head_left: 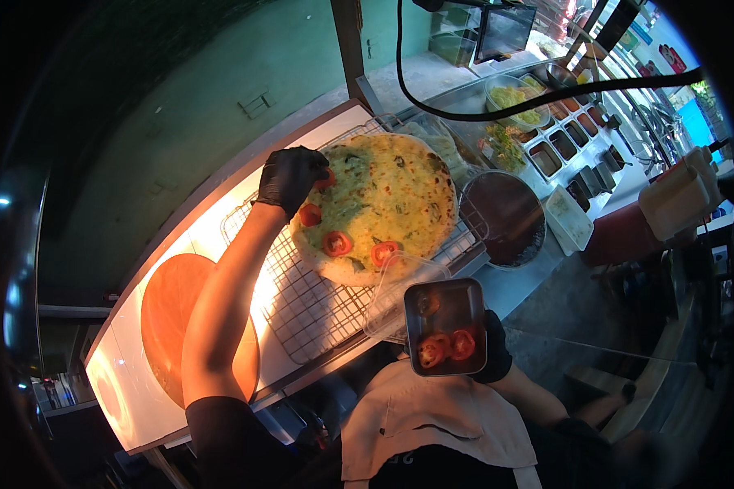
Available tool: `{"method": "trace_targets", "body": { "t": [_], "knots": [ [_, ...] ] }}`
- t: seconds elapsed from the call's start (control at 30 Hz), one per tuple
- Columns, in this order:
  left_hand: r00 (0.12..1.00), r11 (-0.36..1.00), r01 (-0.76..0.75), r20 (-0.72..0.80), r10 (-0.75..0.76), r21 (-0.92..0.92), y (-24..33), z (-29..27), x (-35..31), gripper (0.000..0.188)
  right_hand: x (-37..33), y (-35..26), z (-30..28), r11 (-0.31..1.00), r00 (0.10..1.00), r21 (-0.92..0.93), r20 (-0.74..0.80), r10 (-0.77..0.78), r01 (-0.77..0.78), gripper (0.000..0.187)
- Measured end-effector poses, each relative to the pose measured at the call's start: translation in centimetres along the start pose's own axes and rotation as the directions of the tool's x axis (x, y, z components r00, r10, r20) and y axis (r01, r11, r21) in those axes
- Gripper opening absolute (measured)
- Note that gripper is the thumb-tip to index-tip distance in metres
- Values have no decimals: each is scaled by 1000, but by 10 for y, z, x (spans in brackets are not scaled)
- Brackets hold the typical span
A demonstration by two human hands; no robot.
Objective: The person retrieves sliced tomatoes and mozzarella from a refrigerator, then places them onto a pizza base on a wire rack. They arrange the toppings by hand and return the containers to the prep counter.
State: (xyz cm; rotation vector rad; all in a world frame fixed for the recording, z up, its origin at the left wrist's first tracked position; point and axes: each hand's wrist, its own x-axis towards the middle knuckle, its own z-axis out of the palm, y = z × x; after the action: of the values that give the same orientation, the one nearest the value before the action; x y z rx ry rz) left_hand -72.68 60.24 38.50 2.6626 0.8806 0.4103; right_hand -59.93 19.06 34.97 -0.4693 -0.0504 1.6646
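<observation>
A long, white-topped counter (126,359) is washed in warm light — a dark, straight post (351,49) is seen behind; smooth grey floor (563,310) is dimly lit.

Here's the pizza (395,191), round and pale-crusted, golden cheese flecked green, scorched at its right rim, flat on a wire rack (302,318). Red tomato slices (337,243) curve along its left and near edge! Nearer still, a dark rectangular tray (457,306), more slices gathered inside.
</observation>
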Motion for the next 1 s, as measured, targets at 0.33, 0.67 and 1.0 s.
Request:
{"method": "trace_targets", "body": {
  "t": [0.33, 0.67, 1.0],
  "knots": [
    [999, 979, -47, -9, 46, -201, -22, 26, 6, 19, 6, -4, 16, 980, 999, -198, -42, -2, -6, 85],
    [948, 912, -318, -63, 313, -259, 137, -54, -140, 20, 18, 0, 20, 990, 998, -120, 6, -67, 67, 65],
    [758, 796, -606, 293, 583, -18, 173, -30, -178, 39, 20, 2, 50, 803, 997, -592, 77, -24, 65, 49]
  ]
}}
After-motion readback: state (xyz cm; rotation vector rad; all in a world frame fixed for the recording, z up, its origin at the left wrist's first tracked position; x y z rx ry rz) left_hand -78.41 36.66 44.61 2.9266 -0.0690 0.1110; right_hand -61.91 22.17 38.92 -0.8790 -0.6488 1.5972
